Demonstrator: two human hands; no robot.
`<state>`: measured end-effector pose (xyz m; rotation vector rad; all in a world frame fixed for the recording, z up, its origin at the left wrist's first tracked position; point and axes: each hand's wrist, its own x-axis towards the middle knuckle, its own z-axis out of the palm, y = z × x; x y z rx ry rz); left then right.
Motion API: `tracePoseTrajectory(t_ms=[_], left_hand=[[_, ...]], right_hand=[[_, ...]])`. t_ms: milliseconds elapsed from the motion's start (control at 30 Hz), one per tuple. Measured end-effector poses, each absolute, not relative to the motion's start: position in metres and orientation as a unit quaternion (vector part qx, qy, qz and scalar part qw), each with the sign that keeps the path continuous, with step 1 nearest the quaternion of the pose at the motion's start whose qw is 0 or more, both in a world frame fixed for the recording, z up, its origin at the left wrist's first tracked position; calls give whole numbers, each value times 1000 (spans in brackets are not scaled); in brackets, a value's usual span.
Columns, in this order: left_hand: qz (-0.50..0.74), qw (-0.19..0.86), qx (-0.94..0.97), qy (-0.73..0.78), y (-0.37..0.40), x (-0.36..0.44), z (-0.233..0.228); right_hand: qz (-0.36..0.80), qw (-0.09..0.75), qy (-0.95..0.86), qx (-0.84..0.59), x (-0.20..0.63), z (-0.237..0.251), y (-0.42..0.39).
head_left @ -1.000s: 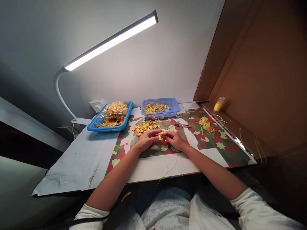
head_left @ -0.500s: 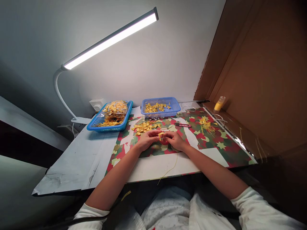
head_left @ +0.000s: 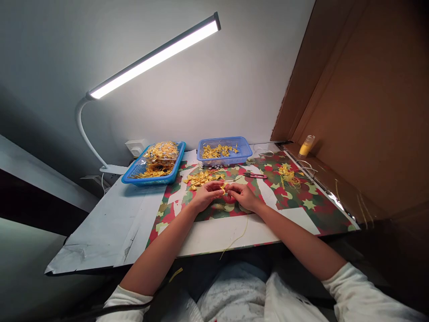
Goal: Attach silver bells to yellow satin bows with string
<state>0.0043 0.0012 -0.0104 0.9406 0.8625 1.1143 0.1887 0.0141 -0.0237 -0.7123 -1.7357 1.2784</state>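
Over the middle of the patterned sheet, my left hand (head_left: 205, 197) pinches a small piece of yellow ribbon (head_left: 223, 190) between thumb and fingers. My right hand (head_left: 244, 196) faces it, its fingertips closed at the other side of the same ribbon. The fingers partly hide the ribbon, so its exact shape is unclear. A thin yellow thread (head_left: 241, 233) trails from below my right hand across the white strip to the table's front edge. Just beyond my left hand lies a pile of gold ribbon bows (head_left: 201, 178).
A blue basket (head_left: 182, 156) at the left holds bagged and loose gold pieces; a second blue basket (head_left: 246, 154) holds gold bows. Thread snips (head_left: 255, 175) lie behind my right hand. Yellow thread scraps (head_left: 288, 176) and a small bottle (head_left: 306, 146) are at right. A lamp (head_left: 154, 58) hangs overhead.
The yellow ribbon between my fingertips has turned slightly and shows less of itself. My hands stay in nearly the same place.
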Motion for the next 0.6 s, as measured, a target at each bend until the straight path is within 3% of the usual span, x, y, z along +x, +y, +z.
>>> tracePoseTrajectory(t_ms=[600], left_hand=[[498, 666, 390, 396, 3, 3, -15]], right_hand=[[523, 421, -685, -282, 189, -22, 13]])
